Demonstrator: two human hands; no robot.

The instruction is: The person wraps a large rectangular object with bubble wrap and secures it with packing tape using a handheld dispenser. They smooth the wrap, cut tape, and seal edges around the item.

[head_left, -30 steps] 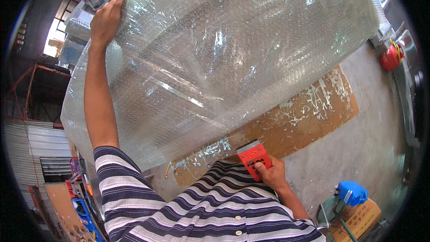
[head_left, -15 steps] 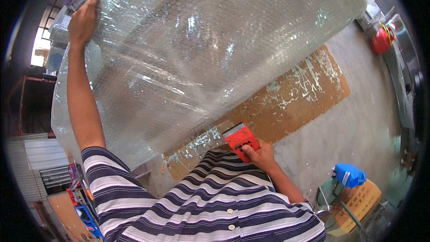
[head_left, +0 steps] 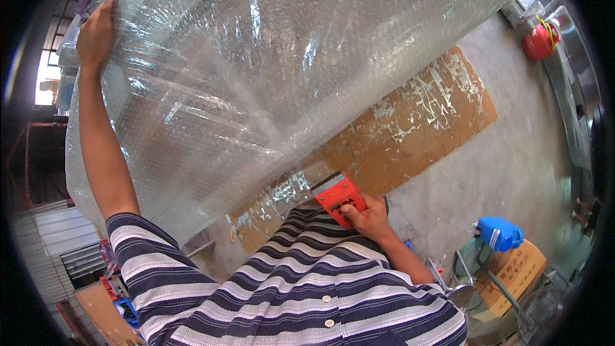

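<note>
A large sheet of clear bubble wrap [head_left: 211, 64] spreads slantwise over a big flat form, its layers creased and shiny; what lies beneath is blurred. My left hand [head_left: 96, 35], arm stretched out, grips the wrap's far left edge with fingers pressed together; its thumb is hidden. Close to my waist, my right hand [head_left: 370, 216] is closed around a red tape dispenser [head_left: 339, 200] with a toothed metal edge. That metal edge points up and left, toward the near border of the wrap. The dispenser's underside is out of sight.
Below the wrap, a brown board [head_left: 410, 131] with peeling white scraps lies on the concrete floor [head_left: 512, 141]. A red gas cylinder [head_left: 539, 43] stands far right. Near right are a blue container [head_left: 500, 234], a cardboard box [head_left: 516, 275] and a fan-like metal frame [head_left: 458, 291].
The view has shifted slightly, so the wrap and my left hand appear farther left. My left hand stays at the wrap's edge; the dispenser has tilted a little in my right hand.
</note>
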